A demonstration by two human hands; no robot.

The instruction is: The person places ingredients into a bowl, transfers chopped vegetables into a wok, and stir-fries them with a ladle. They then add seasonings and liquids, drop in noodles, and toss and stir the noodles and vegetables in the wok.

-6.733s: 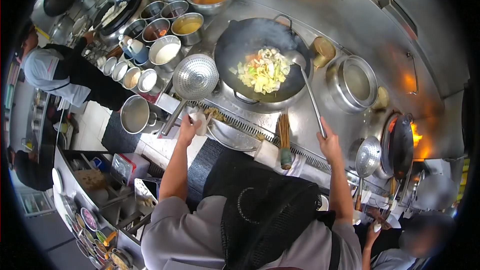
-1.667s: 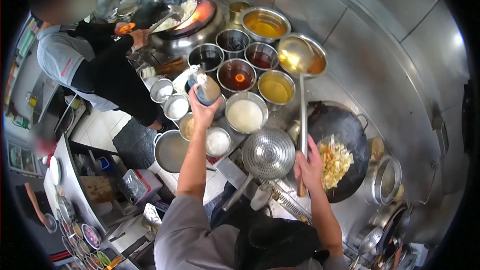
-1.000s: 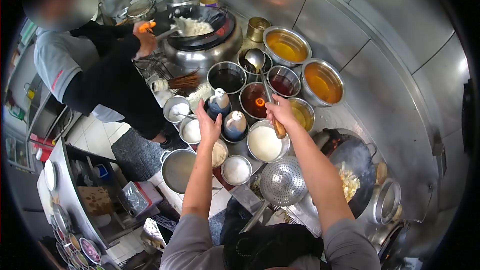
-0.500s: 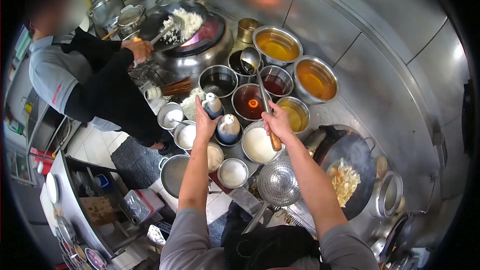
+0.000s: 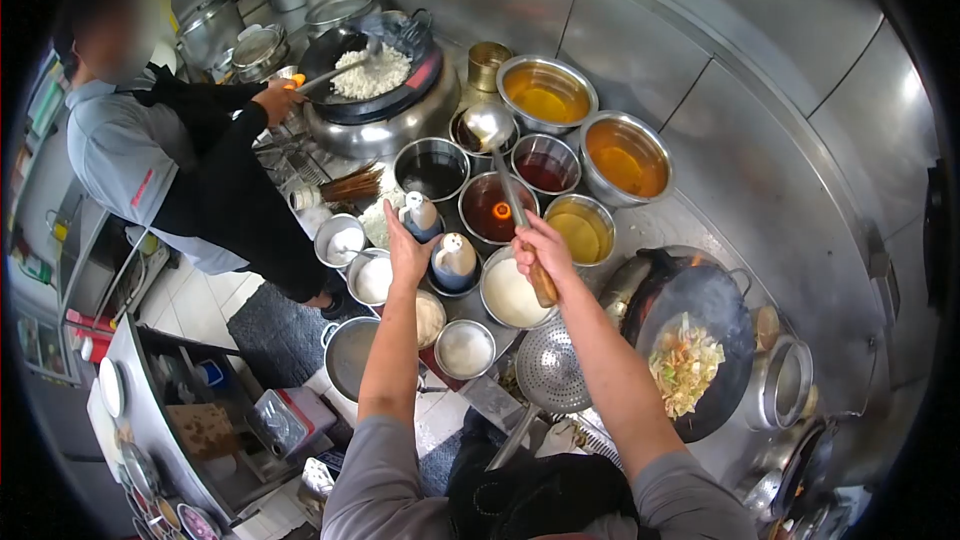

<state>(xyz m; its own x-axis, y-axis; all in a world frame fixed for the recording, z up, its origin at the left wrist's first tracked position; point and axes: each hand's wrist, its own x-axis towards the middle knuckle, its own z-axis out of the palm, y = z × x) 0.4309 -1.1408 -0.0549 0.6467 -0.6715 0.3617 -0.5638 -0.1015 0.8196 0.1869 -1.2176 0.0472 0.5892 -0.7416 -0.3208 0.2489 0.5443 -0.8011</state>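
My right hand (image 5: 543, 245) is closed round the wooden handle of a ladle (image 5: 518, 202). The ladle's metal bowl is over a pot of dark sauce (image 5: 466, 130). My left hand (image 5: 408, 252) has its fingers and thumb on either side of a squeeze bottle (image 5: 421, 217) with a pale top and dark contents; part of the grip is hidden. A second squeeze bottle (image 5: 455, 258) stands to its right. Below my right hand is a pot of creamy white liquid (image 5: 512, 292). A wok (image 5: 733, 340) holding chopped vegetables (image 5: 686, 365) steams beyond my right forearm.
Pots of red liquid (image 5: 488, 215) and yellow liquid (image 5: 580, 230), plus basins of amber liquid (image 5: 628, 162), crowd the counter. A perforated strainer (image 5: 552, 368) lies by my right forearm. At the left, another person (image 5: 150, 150) works a wok of white rice (image 5: 372, 75).
The ladle's bowl has shifted slightly left and turned, showing a brighter surface. The other person's wok has come down level, and its rice has settled. My left hand stays at the bottle.
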